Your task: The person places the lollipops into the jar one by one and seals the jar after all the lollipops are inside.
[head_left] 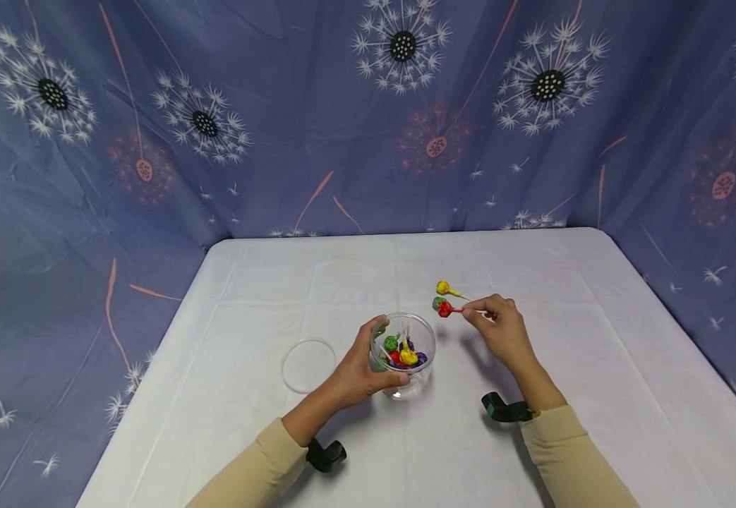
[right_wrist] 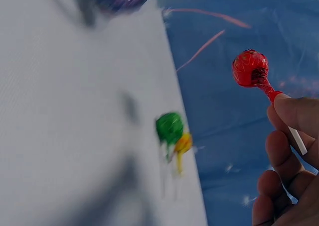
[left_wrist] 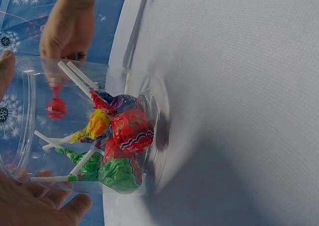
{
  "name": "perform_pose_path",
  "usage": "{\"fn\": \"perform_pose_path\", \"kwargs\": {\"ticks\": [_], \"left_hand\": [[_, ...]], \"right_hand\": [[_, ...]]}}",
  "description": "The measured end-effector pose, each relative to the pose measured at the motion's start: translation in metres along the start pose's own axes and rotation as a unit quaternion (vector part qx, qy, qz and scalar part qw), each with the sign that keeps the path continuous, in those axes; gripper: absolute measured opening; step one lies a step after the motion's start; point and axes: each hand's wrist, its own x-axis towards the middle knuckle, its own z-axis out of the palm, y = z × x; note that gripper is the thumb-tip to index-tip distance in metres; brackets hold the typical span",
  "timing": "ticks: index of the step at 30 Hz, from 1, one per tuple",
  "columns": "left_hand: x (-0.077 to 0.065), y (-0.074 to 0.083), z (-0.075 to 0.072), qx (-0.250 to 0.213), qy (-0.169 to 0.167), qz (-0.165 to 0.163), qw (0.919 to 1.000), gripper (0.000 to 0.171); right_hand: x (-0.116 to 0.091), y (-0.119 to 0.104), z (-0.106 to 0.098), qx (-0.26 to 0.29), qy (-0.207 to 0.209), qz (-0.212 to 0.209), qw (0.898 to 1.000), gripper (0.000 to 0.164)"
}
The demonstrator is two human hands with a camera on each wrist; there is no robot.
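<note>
Blue dandelion-print cloth point(head_left: 317, 127) hangs beyond the far edge of the white bench point(head_left: 596, 331); nearer me, my left hand point(head_left: 356, 370) grips a clear jar point(head_left: 420, 379), my right hand point(head_left: 501, 330) pinches a red lollipop point(head_left: 445, 309).

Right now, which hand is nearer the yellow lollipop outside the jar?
Right. In the head view, the right hand is close, lower right of the yellow lollipop; the left hand, gripping the jar, is farther off, lower left.
</note>
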Motion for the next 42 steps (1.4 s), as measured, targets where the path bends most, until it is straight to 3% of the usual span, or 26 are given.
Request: {"fn": "perform_pose_path", "kwargs": {"ticks": [13, 28, 42], "left_hand": [[0.0, 0.001, 0.0, 0.0, 0.005, -0.005, 1.0, 0.096], [0.001, 0.0, -0.001, -0.005, 0.002, -0.005, 1.0, 0.096], [0.0, 0.001, -0.002, -0.01, -0.006, -0.001, 0.9999, 0.097]], "right_hand": [[-0.008, -0.047, -0.008, 0.074, -0.003, -0.063, 0.995, 0.014], [-0.016, -0.073, -0.004, 0.067, -0.034, -0.092, 0.993, 0.007], [-0.024, -0.088, 0.015, 0.0, -0.051, -0.154, 0.987, 0.006]]}}
